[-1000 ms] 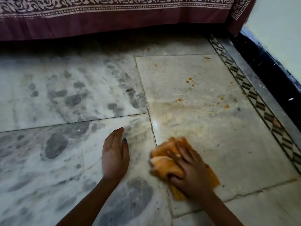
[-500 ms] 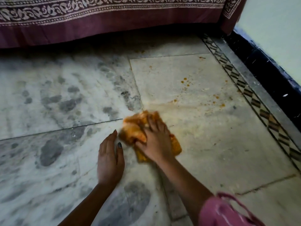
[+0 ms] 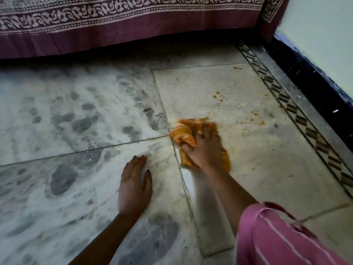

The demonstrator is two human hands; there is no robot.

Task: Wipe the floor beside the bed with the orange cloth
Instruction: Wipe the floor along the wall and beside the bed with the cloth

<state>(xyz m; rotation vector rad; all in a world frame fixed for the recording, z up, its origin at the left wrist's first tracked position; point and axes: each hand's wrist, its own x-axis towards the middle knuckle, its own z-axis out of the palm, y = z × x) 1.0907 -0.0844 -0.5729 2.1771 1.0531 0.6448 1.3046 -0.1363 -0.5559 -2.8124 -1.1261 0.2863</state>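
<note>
I see the crumpled orange cloth on the pale grey-veined marble floor, just right of a tile joint and near the maroon printed bedspread. Its long axis runs roughly away from me toward the bed, bunched end far-left. My right hand covers most of it, thumb curled round the bunch, both motion-blurred. My left hand lies flat beside it, fingers straight.
</note>
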